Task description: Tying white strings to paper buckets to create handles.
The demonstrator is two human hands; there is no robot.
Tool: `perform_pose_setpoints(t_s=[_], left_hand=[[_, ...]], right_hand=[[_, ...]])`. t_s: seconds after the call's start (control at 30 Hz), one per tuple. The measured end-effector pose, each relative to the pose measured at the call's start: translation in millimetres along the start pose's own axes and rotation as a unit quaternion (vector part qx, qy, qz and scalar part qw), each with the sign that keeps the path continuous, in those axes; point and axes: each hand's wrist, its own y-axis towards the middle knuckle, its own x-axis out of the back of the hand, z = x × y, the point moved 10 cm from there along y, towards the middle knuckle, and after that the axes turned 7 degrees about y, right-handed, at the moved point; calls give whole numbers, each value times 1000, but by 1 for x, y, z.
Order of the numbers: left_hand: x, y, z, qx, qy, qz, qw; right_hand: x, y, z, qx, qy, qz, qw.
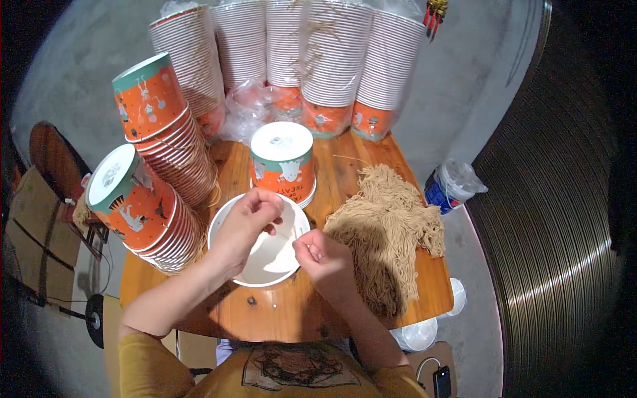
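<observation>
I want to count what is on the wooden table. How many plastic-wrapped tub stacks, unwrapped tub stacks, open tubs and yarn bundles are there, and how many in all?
Wrapped tub stacks: 5
Unwrapped tub stacks, upside down: 3
Open tub, white inside: 1
Beige yarn bundle: 1
Total: 10

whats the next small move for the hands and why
Probably bring the right hand slightly inward toward the left hand: both have curled fingers, the left above the open white tub and the right by its right-hand rim, with a gap between them. Whether a thin strand spans that gap is too faint to tell.
</observation>
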Motion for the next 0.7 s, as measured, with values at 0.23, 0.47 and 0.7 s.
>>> perform_pose_setpoints(t_s=[0.23, 0.47, 0.7], left_hand=[[-21, -24, 47, 168, 28, 112, 979], [-23, -17, 42, 169, 11, 104, 980], [-33, -13, 24, 112, 24, 128, 985]], right_hand=[[-5, 2, 1, -34, 7, 23, 999], [-4, 3, -2, -53, 37, 31, 997], [22, 5, -11, -139, 147, 118, 972]])
